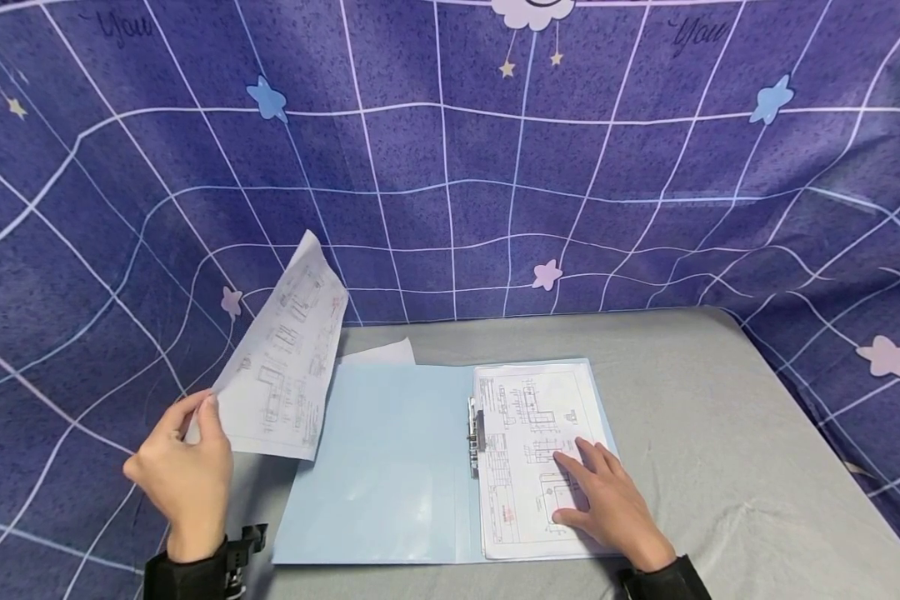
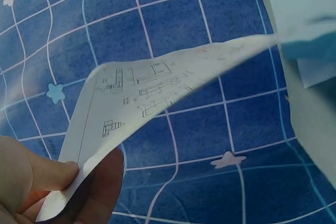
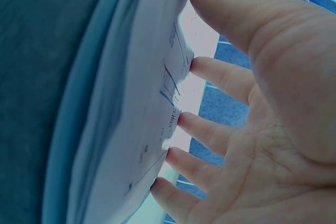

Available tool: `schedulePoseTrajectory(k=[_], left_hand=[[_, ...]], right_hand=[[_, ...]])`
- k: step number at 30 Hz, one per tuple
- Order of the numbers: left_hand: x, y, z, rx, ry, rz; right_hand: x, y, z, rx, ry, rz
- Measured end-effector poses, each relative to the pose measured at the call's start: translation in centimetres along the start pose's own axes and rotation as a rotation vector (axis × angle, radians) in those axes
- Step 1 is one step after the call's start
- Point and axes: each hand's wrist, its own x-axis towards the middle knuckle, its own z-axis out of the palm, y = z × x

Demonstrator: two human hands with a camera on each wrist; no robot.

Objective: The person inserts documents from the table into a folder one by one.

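Note:
My left hand point(image 1: 186, 462) pinches a sheet of paper point(image 1: 285, 358) by its lower left corner, thumb on one side and fingers on the other. The sheet, printed with technical drawings, is lifted and tilted left of the folder. A light blue folder point(image 1: 378, 467) lies spread out on the table. On its right side, a stack of printed drawings point(image 1: 513, 467) sits beside a metal clip point(image 1: 476, 437). With fingers spread, my right hand point(image 1: 607, 504) rests its fingertips on the top drawing. In the right wrist view the stack's layered edge point(image 3: 110, 119) shows beside the fingertips.
A grey cloth covers the table point(image 1: 690, 400). Behind the folder's left cover, part of a white sheet point(image 1: 382, 353) pokes out. A purple-blue curtain point(image 1: 480, 167) with grid lines and stars hangs at the back and both sides.

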Motion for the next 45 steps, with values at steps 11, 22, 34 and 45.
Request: schedulePoseTrajectory(k=[11,22,34,45], left_hand=[[-1.3,-0.1,0.6,-0.052,-0.097,-0.137],[-3.6,0.4,1.7,-0.160,-0.197,-0.206],[-6.9,2.0,3.2,-0.372,-0.308,-0.304],[-9.9,4.0,4.5,-0.502,-0.421,-0.350]], right_hand=[[0.1,-0.3,-0.2,-0.009,-0.025,0.021],[0.4,-0.6,-0.6,-0.024,-0.040,0.034],[1.0,-0.5,-0.9,0.014,0.136,0.008],[2.6,-1.0,-1.2,0.297,0.319,0.062]])
